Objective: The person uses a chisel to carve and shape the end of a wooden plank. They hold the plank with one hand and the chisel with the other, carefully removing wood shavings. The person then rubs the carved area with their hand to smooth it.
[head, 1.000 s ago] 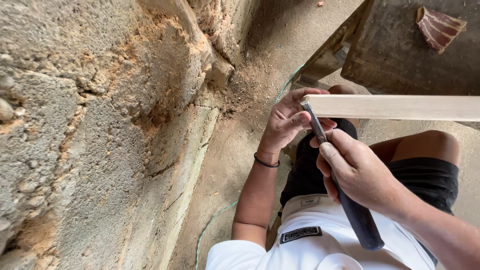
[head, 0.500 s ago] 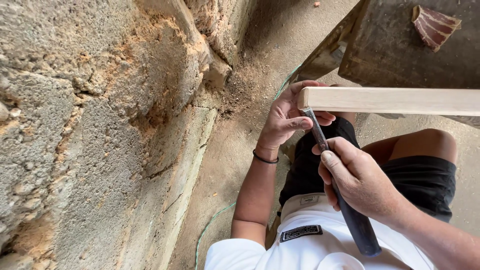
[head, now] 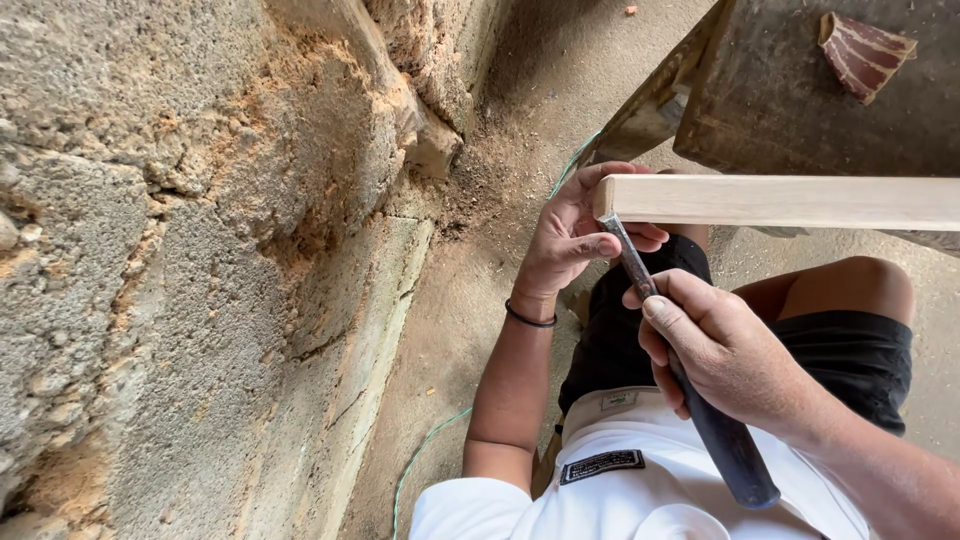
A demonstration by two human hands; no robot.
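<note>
A pale, smooth wooden stick [head: 780, 202] runs level from the middle of the view to the right edge. My left hand [head: 572, 236] wraps around its near end, a thin black band on the wrist. In my right hand [head: 725, 350] is a file with a dark handle [head: 728, 448]. Its rusty metal blade [head: 628, 255] slants up to the lower edge of the stick's end and touches it. Below are my black shorts, white shirt and a bare knee.
A rough concrete and stone wall [head: 170, 250] fills the left half. Sawdust covers the floor along its foot [head: 490, 170]. A dusty dark bench top [head: 800, 90] stands at upper right with a curled piece of reddish sandpaper [head: 862, 52]. A thin green cord [head: 420, 460] lies on the floor.
The stick's end and both hands have shifted slightly down and left in the view. The file stays pressed against the stick's end.
</note>
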